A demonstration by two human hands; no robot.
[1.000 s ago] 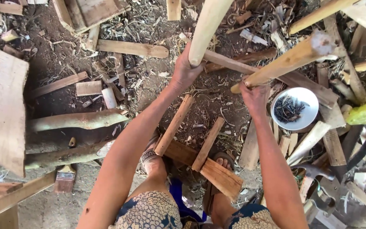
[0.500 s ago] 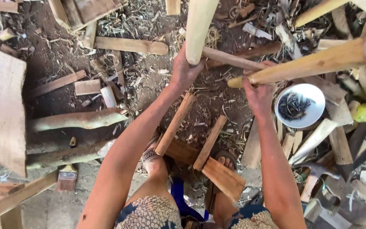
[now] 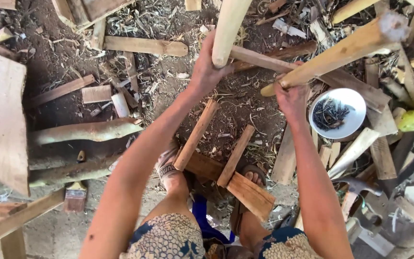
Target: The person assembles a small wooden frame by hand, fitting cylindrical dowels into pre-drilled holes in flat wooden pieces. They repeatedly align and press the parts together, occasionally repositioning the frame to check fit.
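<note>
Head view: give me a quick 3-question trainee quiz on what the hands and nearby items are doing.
1. True or false: the left hand grips a pale round pole.
2. What does the right hand hold? A) hammer B) squared stick C) brush
3. What lies in the white bowl, right of the right hand?

Key
1. True. The fingers wrap the pole's lower end.
2. B. The squared stick slants up to the right; the hammer and the brush lie untouched on the ground.
3. A small heap of dark nails.
</note>
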